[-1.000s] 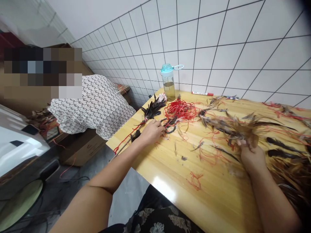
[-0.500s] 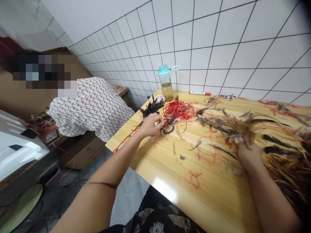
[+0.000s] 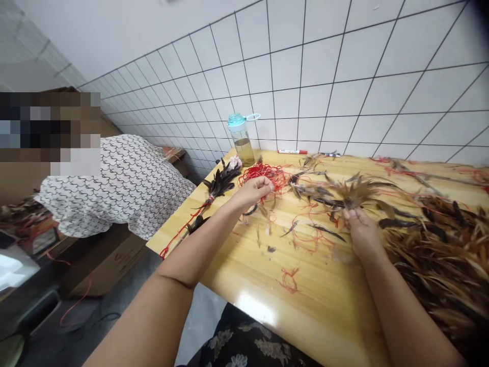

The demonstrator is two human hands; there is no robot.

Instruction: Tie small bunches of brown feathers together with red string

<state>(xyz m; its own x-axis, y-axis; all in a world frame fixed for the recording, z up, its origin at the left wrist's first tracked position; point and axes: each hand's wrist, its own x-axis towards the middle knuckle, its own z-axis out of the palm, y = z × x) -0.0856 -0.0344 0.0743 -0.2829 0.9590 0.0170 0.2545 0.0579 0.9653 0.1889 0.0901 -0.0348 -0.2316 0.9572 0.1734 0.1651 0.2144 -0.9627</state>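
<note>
A bunch of brown feathers point(image 3: 357, 193) is gripped at its base by my right hand point(image 3: 361, 232), tips fanned out toward the wall. My left hand point(image 3: 257, 191) is closed in a pinch just in front of a tangled pile of red cord point(image 3: 267, 174); whatever lies between its fingertips is too small to make out. Left of that hand, a bundle of black feathers point(image 3: 220, 182) bound with red cord lies on the wooden table point(image 3: 244, 278). A large heap of brown and black feathers point(image 3: 443, 255) spreads beside my right forearm.
A bottle with a blue lid point(image 3: 243, 142) stands at the table's back left, near a red-and-white marker point(image 3: 292, 151). Loose feathers and red cord scraps point(image 3: 289, 280) are scattered about. A person in a patterned top point(image 3: 122, 186) is at the left.
My left hand has moved right, from beside the black feathers to the red cord. My right hand still holds the brown feathers, shifted slightly left. The whole view has turned somewhat right.
</note>
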